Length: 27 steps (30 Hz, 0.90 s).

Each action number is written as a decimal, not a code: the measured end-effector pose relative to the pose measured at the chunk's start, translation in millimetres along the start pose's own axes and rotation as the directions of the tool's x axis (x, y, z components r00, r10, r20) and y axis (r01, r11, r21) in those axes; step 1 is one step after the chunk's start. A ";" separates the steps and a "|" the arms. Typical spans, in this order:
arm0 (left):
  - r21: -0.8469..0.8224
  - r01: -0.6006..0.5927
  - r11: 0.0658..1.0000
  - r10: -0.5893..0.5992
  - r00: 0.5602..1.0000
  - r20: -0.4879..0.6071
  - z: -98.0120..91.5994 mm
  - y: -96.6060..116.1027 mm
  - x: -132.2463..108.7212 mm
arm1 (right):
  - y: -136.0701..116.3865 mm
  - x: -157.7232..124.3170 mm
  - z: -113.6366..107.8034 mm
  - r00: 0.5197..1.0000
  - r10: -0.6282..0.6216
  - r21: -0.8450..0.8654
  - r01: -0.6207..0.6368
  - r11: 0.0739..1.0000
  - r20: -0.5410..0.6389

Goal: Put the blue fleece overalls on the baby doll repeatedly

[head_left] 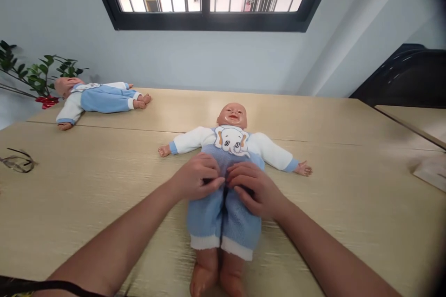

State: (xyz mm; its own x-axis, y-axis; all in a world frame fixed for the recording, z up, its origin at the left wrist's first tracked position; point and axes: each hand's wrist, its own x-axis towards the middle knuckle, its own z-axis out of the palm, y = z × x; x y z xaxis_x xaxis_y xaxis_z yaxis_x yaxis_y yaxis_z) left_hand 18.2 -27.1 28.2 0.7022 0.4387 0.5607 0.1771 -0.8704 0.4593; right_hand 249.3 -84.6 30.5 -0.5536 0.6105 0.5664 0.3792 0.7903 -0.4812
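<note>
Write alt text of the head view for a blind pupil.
A person's left hand and right hand touch the blue elephant outfit of a baby doll lying face-up on a table. At far left, a second doll lies near a leafy plant, eyeglasses nearer.

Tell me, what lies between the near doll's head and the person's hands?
In the head-camera view, an elephant patch lies between the doll's head and the left hand and right hand, with blue cloth just below it.

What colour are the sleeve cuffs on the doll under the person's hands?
The cuffs are light blue, seen best in the head view.
</note>
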 end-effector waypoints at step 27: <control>0.403 0.613 0.679 -0.587 0.784 -0.202 -33.4 -87.8 -28.5 | 75.8 -29.2 -43.1 0.784 0.539 -0.550 -0.608 0.572 -0.306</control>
State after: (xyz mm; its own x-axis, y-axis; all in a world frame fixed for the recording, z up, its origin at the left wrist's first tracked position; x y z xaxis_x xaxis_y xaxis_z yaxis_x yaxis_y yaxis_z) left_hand -40.4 44.2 -5.2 0.3067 0.9003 0.3089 0.8290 -0.4121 0.3780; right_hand 326.1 -40.3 6.4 -0.0028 0.9210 0.3895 0.9616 0.1094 -0.2517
